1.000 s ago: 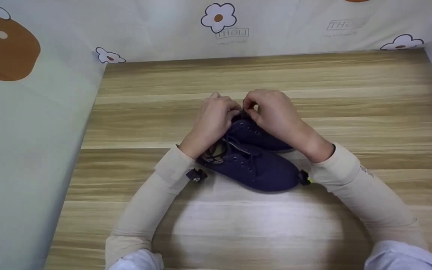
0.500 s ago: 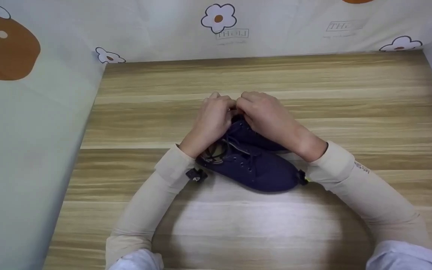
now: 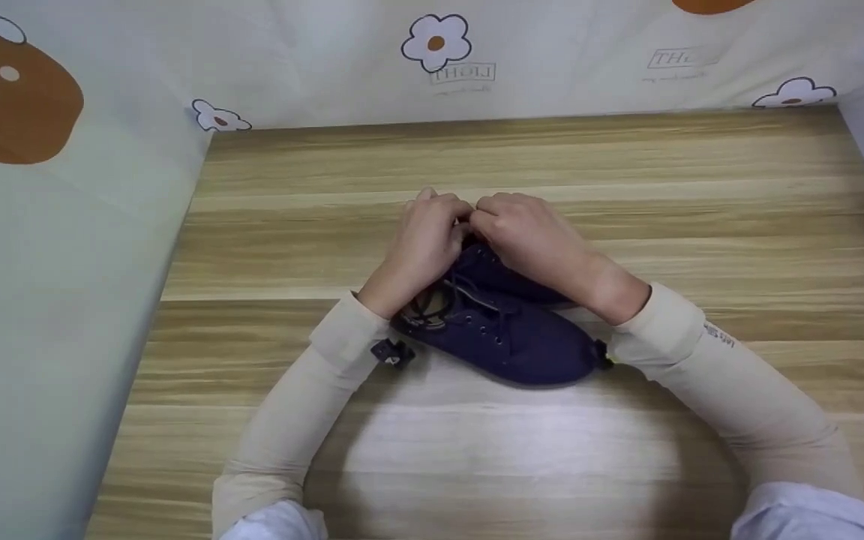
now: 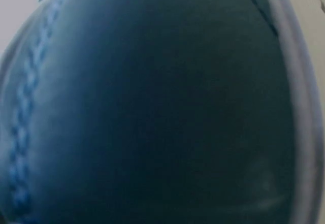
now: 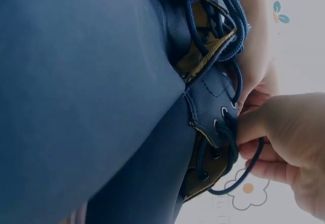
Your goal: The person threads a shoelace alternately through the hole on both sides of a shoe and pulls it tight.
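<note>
Two dark navy lace-up shoes lie side by side in the head view, a near shoe (image 3: pixel 544 349) and a far shoe (image 3: pixel 488 266) partly covered by the hands. Over the far shoe's eyelets, my left hand (image 3: pixel 426 236) has its fingers curled at the lace, their tips mostly hidden. My right hand (image 3: pixel 537 232) meets it there; in the right wrist view the right hand (image 5: pixel 304 142) pinches the shoelace (image 5: pixel 251 168) beside the eyelets. Behind it shows part of the left hand (image 5: pixel 254 46). The left wrist view is filled by a blurred, stitched shoe upper (image 4: pixel 162 102).
The shoes rest on a wood-grain tabletop (image 3: pixel 289 255). A pale printed sheet (image 3: pixel 327 60) rises behind and along the left side. Loose dark lace (image 3: pixel 432 300) lies over the near shoe's opening. Small dark wrist cameras sit close to the near shoe.
My right hand has moved slightly left and down toward the left hand, its fingers closing in beside the left fingertips. The left hand and the near shoe stay almost still.
</note>
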`<state>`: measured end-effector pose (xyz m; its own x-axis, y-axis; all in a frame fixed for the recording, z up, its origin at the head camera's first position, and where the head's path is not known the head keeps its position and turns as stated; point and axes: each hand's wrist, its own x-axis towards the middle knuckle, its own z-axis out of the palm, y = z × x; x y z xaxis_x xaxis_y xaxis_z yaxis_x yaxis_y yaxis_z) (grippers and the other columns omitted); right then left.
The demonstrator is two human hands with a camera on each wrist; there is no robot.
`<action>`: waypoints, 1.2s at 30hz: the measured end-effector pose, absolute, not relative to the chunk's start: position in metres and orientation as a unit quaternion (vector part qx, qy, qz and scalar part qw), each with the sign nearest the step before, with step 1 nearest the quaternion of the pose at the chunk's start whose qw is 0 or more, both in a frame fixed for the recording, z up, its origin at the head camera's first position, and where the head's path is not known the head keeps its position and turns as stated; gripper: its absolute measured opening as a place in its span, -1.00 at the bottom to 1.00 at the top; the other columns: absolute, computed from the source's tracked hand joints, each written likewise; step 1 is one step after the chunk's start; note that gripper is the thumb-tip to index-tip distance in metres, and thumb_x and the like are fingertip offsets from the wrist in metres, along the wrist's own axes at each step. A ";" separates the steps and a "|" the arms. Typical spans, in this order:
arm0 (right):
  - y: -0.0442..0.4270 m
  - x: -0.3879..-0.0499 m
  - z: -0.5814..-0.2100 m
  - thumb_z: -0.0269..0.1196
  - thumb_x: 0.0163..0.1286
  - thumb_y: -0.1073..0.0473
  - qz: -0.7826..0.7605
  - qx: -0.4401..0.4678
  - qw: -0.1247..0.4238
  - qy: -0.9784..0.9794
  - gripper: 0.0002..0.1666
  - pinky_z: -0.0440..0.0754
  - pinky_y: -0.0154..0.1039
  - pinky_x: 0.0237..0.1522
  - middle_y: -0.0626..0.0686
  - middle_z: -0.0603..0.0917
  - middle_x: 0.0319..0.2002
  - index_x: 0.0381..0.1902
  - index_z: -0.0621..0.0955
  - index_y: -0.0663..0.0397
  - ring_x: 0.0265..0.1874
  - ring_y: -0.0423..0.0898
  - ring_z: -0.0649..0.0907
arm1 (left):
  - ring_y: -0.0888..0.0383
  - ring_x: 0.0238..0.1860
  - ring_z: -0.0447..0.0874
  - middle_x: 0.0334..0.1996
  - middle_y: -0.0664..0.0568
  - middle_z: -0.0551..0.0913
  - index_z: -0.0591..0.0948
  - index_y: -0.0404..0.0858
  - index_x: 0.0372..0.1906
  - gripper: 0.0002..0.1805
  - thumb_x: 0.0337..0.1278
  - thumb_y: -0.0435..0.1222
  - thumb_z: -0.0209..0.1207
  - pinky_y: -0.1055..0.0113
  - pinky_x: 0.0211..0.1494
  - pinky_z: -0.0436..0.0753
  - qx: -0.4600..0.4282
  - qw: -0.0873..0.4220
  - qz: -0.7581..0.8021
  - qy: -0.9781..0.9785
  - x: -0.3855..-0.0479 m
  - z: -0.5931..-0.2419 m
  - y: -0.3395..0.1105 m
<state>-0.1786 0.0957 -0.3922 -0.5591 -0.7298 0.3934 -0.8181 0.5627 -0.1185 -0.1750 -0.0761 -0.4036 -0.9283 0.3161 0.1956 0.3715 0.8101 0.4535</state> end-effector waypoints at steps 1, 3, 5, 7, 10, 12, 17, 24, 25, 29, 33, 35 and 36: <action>0.096 -0.178 -0.392 0.21 0.37 0.32 0.144 0.445 0.146 -0.872 -0.89 0.59 -0.10 -0.38 0.08 0.59 -0.46 -0.38 0.62 0.22 -0.49 0.04 0.57 | -0.07 -0.20 0.53 -0.25 0.00 0.77 0.76 -0.18 -0.21 -0.85 0.24 -0.32 0.20 0.06 -0.08 0.47 -0.179 0.053 -0.252 -0.949 -0.175 -0.404 -0.076; 0.097 -0.178 -0.391 0.21 0.37 0.33 0.144 0.444 0.137 -0.874 -0.89 0.61 -0.08 -0.37 0.09 0.60 -0.45 -0.37 0.64 0.22 -0.47 0.05 0.59 | -0.08 -0.19 0.53 -0.22 0.01 0.78 0.76 -0.17 -0.19 -0.85 0.25 -0.30 0.21 0.05 -0.06 0.47 -0.177 0.051 -0.257 -0.949 -0.175 -0.404 -0.076; 0.098 -0.177 -0.391 0.21 0.35 0.34 0.150 0.442 0.134 -0.874 -0.90 0.63 -0.06 -0.37 0.10 0.62 -0.43 -0.36 0.66 0.21 -0.46 0.06 0.61 | -0.08 -0.19 0.53 -0.22 0.01 0.78 0.76 -0.18 -0.19 -0.85 0.26 -0.29 0.21 0.05 -0.05 0.47 -0.176 0.050 -0.259 -0.948 -0.175 -0.404 -0.077; 0.100 -0.177 -0.390 0.22 0.33 0.36 0.166 0.435 0.135 -0.875 -0.92 0.64 -0.05 -0.35 0.11 0.64 -0.41 -0.35 0.66 0.19 -0.43 0.06 0.63 | -0.08 -0.19 0.53 -0.22 0.01 0.78 0.75 -0.19 -0.21 -0.86 0.26 -0.29 0.21 0.05 -0.05 0.47 -0.175 0.050 -0.261 -0.948 -0.175 -0.405 -0.076; 0.103 -0.177 -0.390 0.24 0.27 0.39 0.202 0.420 0.140 -0.874 -0.94 0.64 -0.04 -0.32 0.11 0.66 -0.39 -0.36 0.63 0.17 -0.39 0.06 0.65 | -0.07 -0.20 0.53 -0.24 0.02 0.78 0.75 -0.18 -0.24 -0.87 0.27 -0.28 0.20 0.06 -0.07 0.46 -0.173 0.052 -0.259 -0.949 -0.175 -0.405 -0.076; 0.105 -0.177 -0.390 0.23 0.25 0.41 0.222 0.413 0.142 -0.872 -0.92 0.63 -0.06 -0.29 0.09 0.67 -0.38 -0.36 0.61 0.15 -0.37 0.04 0.65 | -0.06 -0.21 0.52 -0.24 0.02 0.77 0.75 -0.17 -0.25 -0.86 0.27 -0.28 0.20 0.07 -0.08 0.45 -0.170 0.050 -0.255 -0.951 -0.175 -0.405 -0.075; 0.105 -0.178 -0.389 0.23 0.23 0.41 0.234 0.411 0.150 -0.868 -0.88 0.59 -0.08 -0.30 0.07 0.64 -0.40 -0.35 0.53 0.13 -0.38 0.02 0.60 | -0.05 -0.21 0.51 -0.25 0.03 0.76 0.75 -0.15 -0.25 -0.85 0.29 -0.27 0.18 0.09 -0.08 0.44 -0.166 0.048 -0.243 -0.955 -0.175 -0.403 -0.075; 0.103 -0.179 -0.389 0.22 0.24 0.42 0.230 0.420 0.138 -0.867 -0.87 0.56 -0.09 -0.33 0.06 0.59 -0.43 -0.36 0.50 0.13 -0.42 0.01 0.57 | -0.06 -0.22 0.52 -0.25 0.02 0.76 0.76 -0.16 -0.22 -0.84 0.28 -0.27 0.18 0.08 -0.07 0.46 -0.167 0.049 -0.240 -0.955 -0.176 -0.402 -0.075; 0.103 -0.179 -0.389 0.23 0.24 0.42 0.226 0.420 0.136 -0.868 -0.86 0.56 -0.09 -0.33 0.06 0.59 -0.44 -0.37 0.49 0.13 -0.42 0.01 0.57 | -0.05 -0.22 0.52 -0.25 0.02 0.76 0.76 -0.15 -0.21 -0.84 0.28 -0.27 0.18 0.09 -0.07 0.46 -0.167 0.050 -0.240 -0.955 -0.176 -0.402 -0.076; 0.100 -0.180 -0.388 0.31 0.23 0.37 0.228 0.400 0.120 -0.880 -0.85 0.59 -0.06 -0.33 0.06 0.61 -0.45 -0.37 0.51 0.13 -0.43 0.02 0.60 | -0.05 -0.19 0.52 -0.21 0.03 0.76 0.76 -0.14 -0.16 -0.82 0.31 -0.24 0.17 0.08 -0.04 0.45 -0.171 0.044 -0.244 -0.954 -0.176 -0.402 -0.077; 0.099 -0.180 -0.388 0.38 0.20 0.28 0.226 0.340 0.104 -0.907 -0.80 0.60 -0.02 -0.35 0.08 0.65 -0.44 -0.30 0.54 0.13 -0.43 0.05 0.65 | -0.07 -0.11 0.48 -0.16 0.00 0.71 0.75 -0.16 -0.13 -0.79 0.35 -0.24 0.12 0.07 -0.01 0.40 -0.191 0.025 -0.245 -0.950 -0.174 -0.402 -0.079; 0.099 -0.180 -0.388 0.41 0.20 0.23 0.214 0.312 0.097 -0.921 -0.76 0.61 0.01 -0.37 0.09 0.67 -0.43 -0.27 0.55 0.14 -0.44 0.07 0.66 | -0.07 -0.07 0.45 -0.13 -0.01 0.68 0.74 -0.17 -0.10 -0.76 0.37 -0.26 0.07 0.07 0.00 0.35 -0.200 0.012 -0.249 -0.948 -0.174 -0.400 -0.079; 0.099 -0.180 -0.389 0.42 0.19 0.21 0.207 0.302 0.094 -0.926 -0.73 0.60 0.01 -0.38 0.10 0.67 -0.43 -0.26 0.55 0.15 -0.44 0.08 0.67 | -0.07 -0.05 0.44 -0.11 -0.02 0.67 0.73 -0.18 -0.08 -0.74 0.37 -0.26 0.05 0.07 0.00 0.33 -0.203 0.006 -0.250 -0.947 -0.173 -0.400 -0.079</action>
